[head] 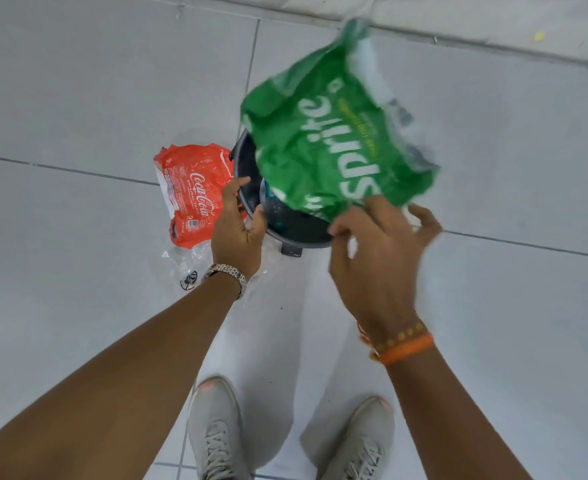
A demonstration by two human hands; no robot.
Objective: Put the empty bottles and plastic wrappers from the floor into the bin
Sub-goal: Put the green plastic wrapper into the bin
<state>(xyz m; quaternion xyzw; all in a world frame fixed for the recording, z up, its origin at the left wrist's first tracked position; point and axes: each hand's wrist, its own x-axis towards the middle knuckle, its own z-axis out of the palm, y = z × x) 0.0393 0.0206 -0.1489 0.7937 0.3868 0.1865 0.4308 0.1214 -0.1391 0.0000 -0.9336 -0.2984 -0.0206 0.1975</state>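
A green Sprite wrapper (334, 133) fills the upper centre of the frame, blurred, spread above the dark bin (251, 161) and hiding most of its mouth. The right hand (379, 258) pinches the wrapper's lower edge between thumb and fingers, with the outer fingers spread loose. The left hand (237, 226) is at the bin's left rim, thumb and fingers curled around the edge. Inside the bin, below the wrapper, a bottle (271, 206) shows partly. A red Coca-Cola wrapper (192, 192) lies on the white tiled floor (78, 98) just left of the bin, touching its side, with clear crumpled plastic (185, 265) trailing from its lower end. The left wrist wears a watch (226, 273); the right wrist wears orange bands (403, 344). Two pale shoes (216, 427) stand at the bottom centre.
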